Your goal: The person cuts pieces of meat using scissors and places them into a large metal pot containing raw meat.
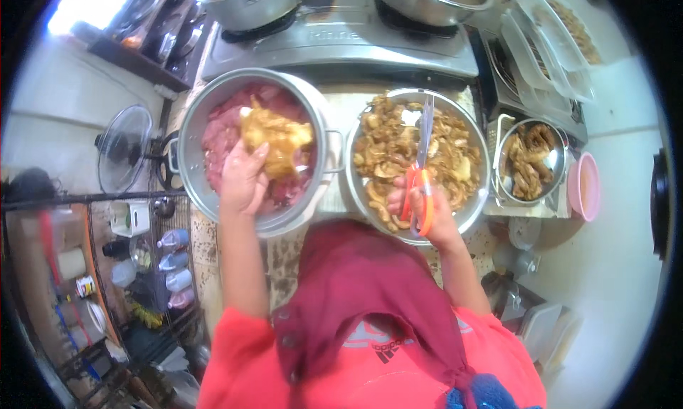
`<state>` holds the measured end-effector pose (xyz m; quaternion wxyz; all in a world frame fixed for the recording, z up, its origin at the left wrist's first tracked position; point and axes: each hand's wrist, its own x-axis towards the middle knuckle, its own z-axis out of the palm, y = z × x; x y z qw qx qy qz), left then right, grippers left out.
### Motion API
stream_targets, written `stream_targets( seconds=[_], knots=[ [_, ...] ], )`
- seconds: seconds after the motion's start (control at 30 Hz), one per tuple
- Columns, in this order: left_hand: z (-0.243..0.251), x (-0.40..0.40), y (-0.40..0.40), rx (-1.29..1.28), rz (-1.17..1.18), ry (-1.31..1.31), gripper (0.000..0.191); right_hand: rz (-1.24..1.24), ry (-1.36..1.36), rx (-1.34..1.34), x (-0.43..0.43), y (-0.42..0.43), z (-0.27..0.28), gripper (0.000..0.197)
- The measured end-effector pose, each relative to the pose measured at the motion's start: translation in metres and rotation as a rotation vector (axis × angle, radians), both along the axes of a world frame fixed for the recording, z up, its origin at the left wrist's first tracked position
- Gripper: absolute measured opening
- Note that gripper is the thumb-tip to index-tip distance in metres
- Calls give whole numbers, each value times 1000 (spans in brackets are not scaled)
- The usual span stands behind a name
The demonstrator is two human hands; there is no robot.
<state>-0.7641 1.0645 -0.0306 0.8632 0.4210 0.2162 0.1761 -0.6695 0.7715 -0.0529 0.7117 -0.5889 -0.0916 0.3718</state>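
Note:
My left hand (244,177) grips a yellowish-brown piece of cooked meat or offal (275,142) above a deep metal pot (188,118). Raw pink meat (221,126) fills much of that pot. In my right hand (435,211) is a pair of scissors (425,142) with orange handles, blades pointing away from me and nearly together. They are over a wide metal basin (483,195) of brown cut pieces (389,147), which look like cooked offal. The underside of the piece in my left hand is hidden.
Behind stands a Rinnea-type gas stove (341,40) with a lidded pot (251,3) and a metal pan (435,3). To the right are a small bowl of brown coiled offal (528,160), a pink plastic bowl (584,187) and clear plastic containers (555,46). A glass lid (125,148) is at left.

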Motion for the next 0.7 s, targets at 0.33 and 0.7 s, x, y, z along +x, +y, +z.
stream_targets(
  seconds=[0.33, 0.7],
  knots=[
    [-7, 123, -141, -191, -226, -9, 25, -22, -22, -61, -13, -71, 4, 50],
    [-65, 162, -204, -22, -292, 147, 16, 79, 153, -276, -12, -124, -25, 42]
  ],
)
